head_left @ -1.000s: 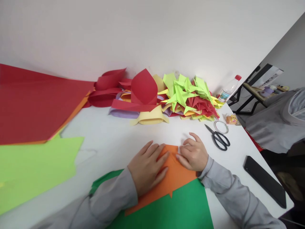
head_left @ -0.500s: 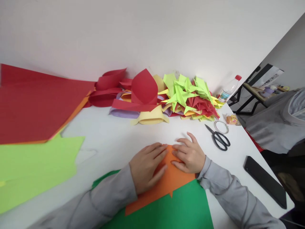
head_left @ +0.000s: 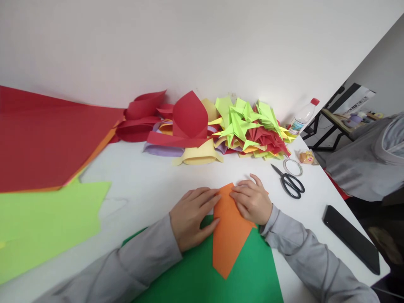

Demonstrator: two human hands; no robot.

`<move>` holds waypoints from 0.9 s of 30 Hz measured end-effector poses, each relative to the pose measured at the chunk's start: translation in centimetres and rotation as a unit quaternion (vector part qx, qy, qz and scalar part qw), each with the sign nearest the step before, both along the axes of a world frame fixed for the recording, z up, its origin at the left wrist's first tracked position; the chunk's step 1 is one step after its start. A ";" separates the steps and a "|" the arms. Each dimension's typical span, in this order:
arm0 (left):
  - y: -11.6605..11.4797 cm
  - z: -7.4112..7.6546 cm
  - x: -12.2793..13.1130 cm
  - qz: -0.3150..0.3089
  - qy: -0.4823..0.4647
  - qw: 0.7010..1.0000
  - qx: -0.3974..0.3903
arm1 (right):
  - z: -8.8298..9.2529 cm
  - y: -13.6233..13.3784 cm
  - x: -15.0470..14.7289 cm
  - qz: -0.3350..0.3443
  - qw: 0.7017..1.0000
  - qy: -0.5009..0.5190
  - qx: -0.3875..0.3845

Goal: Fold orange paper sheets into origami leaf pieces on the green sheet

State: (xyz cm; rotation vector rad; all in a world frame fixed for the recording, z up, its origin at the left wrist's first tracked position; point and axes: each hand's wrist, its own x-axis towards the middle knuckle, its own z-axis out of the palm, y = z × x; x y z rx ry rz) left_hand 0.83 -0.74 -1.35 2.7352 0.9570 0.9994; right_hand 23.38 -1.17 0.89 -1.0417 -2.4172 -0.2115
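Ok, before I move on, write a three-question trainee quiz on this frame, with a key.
1. What colour is the folded paper that the left hand and right hand both touch?
2. True or false: the scissors lie on the folded paper.
3. Fill in: the cap on the bottle is ___.

Key: 1. Orange. 2. False; the scissors lie on the white table. 3. Red.

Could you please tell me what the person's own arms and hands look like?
Long, plain grey sleeves with creases reach both wrists. The left hand and right hand are bare; no gloves or rings show.
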 end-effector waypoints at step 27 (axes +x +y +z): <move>0.0 0.4 -0.6 -0.097 -0.094 0.991 -0.021 | 5.9 -5.2 -3.2 -0.085 0.945 -0.231 -0.214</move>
